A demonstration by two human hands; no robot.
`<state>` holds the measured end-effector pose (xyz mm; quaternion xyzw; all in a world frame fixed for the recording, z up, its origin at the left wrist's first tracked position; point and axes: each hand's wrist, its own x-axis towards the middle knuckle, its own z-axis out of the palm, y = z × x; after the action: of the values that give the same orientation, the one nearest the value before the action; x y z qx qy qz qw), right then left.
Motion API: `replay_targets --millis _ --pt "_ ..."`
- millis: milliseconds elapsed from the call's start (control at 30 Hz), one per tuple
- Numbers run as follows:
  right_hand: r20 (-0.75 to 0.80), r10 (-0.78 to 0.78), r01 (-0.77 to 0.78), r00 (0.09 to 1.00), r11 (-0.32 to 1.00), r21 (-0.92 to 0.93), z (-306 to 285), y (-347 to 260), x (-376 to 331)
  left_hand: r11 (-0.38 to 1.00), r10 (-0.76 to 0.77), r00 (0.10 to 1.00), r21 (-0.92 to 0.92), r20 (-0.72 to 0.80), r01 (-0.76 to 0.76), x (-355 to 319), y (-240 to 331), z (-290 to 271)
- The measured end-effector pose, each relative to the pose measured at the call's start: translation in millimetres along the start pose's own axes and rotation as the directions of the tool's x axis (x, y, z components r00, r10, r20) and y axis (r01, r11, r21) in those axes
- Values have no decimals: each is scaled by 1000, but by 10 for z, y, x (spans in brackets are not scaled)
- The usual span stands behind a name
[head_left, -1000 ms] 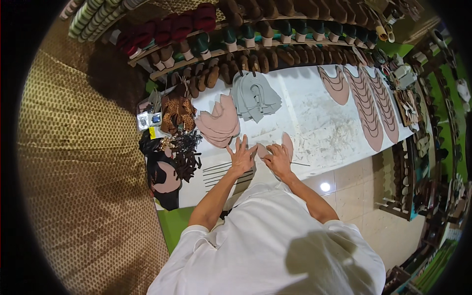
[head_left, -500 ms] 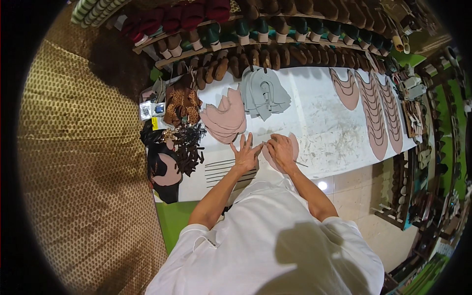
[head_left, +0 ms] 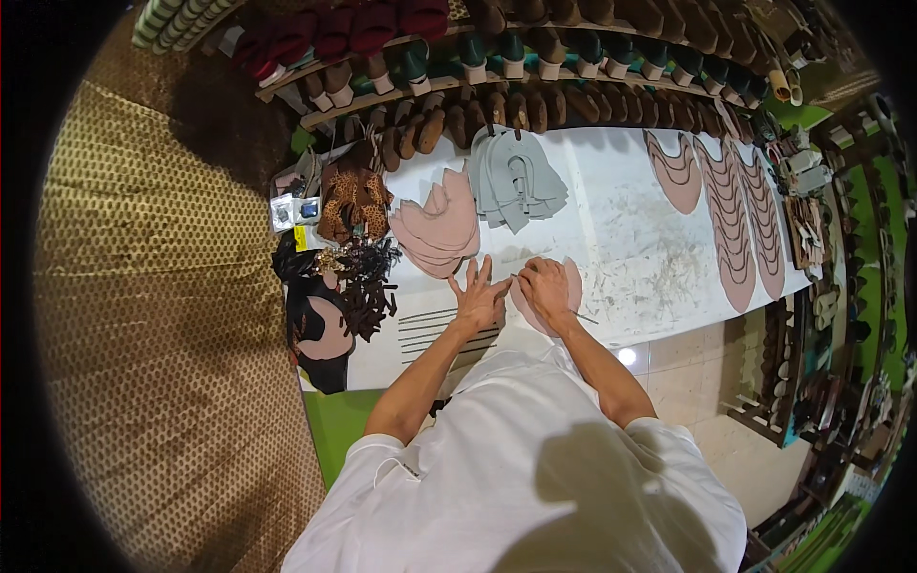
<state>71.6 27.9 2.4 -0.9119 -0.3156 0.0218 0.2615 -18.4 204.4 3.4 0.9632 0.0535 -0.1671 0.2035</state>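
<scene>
Close handwork at a pink cutout (head_left: 573, 284)

Holds the left hand (head_left: 479, 304) with fingers spread wide, thumb side toward the cutout. Holds the right hand (head_left: 546, 290) narrow, fingers bent and bunched over the cutout, near the left fingertips; cannot tell whether pinching anything. Has the cutout on the white table (head_left: 626, 234), near the front edge, partly hidden by the right hand. Has a thin dark strip (head_left: 586, 318) jutting out by the right wrist, more dark strips (head_left: 426, 327) beside the left forearm, stacked pink pieces (head_left: 435, 237) and grey pieces (head_left: 497, 186) beyond the hands.
</scene>
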Motion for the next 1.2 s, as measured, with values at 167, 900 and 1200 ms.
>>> replay_targets --millis 167,900,1200 --pt "28 16 -15 999 999 -42 25 5 5 999 7 1000 -36 -30 -8 30 -19 -3" --pt "-82 102 -101 991 995 16 -99 76 -359 959 192 964 243 -183 -145 23 54 64" --pt "-44 125 -123 991 992 39 -141 110 -226 974 185 963 170 -197 -153 42 -10 129"
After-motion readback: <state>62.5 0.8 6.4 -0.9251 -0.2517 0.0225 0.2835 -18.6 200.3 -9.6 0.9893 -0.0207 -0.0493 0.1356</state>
